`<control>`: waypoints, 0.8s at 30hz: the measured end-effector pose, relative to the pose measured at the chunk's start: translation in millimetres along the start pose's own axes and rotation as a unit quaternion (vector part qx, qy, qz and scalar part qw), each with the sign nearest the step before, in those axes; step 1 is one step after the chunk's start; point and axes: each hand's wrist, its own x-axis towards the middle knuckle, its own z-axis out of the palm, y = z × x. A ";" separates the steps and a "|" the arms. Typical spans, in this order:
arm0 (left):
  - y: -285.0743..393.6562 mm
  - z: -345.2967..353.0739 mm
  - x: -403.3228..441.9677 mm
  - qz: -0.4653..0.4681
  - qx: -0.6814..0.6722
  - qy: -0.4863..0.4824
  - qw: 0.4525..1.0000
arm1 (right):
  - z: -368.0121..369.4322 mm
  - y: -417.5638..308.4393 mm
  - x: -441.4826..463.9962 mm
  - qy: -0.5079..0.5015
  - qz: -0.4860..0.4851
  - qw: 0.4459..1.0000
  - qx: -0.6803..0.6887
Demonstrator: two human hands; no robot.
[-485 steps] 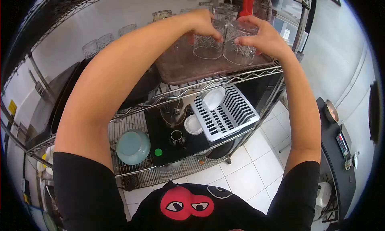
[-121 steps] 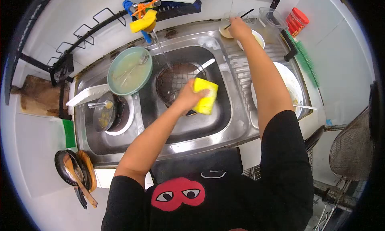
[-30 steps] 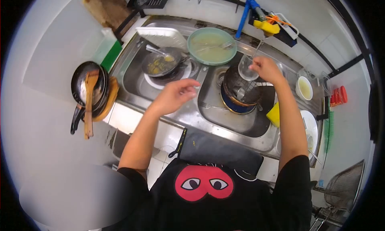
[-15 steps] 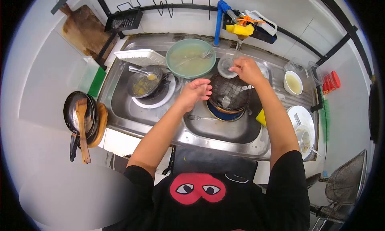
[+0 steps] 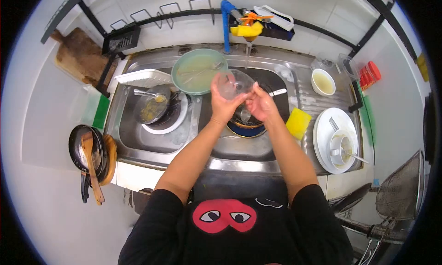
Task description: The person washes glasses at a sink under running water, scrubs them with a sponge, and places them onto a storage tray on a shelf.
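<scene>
A clear, round container (image 5: 235,83) is held up over the right basin. My left hand (image 5: 224,99) wraps round its left side and underside. Fingers of my right hand (image 5: 262,103) press against its lower right edge. Just behind, water runs from the faucet (image 5: 248,46), which has a yellow sponge piece and an orange item near it. Beneath my hands sit a dark pan and a blue-rimmed vessel (image 5: 246,130), partly hidden. To the left is a green bowl (image 5: 198,69) of cloudy liquid with utensils in it.
The left basin holds a pan (image 5: 152,111) with spoons and a white plate. A yellow sponge (image 5: 299,123) lies on the right basin's edge. White plates (image 5: 322,141) with a mug, a white bowl (image 5: 323,82) and a red-lidded jar (image 5: 370,75) are at right. Frying pans (image 5: 79,147) hang left.
My left hand has moved from beside the right basin onto the clear container, which my right hand held alone before. The container has come away from the faucet toward me. The camera view has shifted.
</scene>
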 end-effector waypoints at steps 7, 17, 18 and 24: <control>-2.7 16.6 17.1 0.028 0.067 -0.009 0.997 | -6.3 2.8 -2.3 -0.008 0.025 0.997 0.075; -34.8 47.6 82.7 -0.293 -0.306 -0.024 0.905 | 30.0 -78.3 9.9 0.120 -0.137 0.913 -0.365; -33.5 46.7 86.2 -0.351 -0.340 -0.017 0.872 | 31.2 -83.1 14.7 0.124 -0.159 0.871 -0.448; -67.4 29.6 93.4 -0.400 -0.207 0.011 0.893 | 38.7 -72.2 29.4 0.055 -0.314 0.598 -0.736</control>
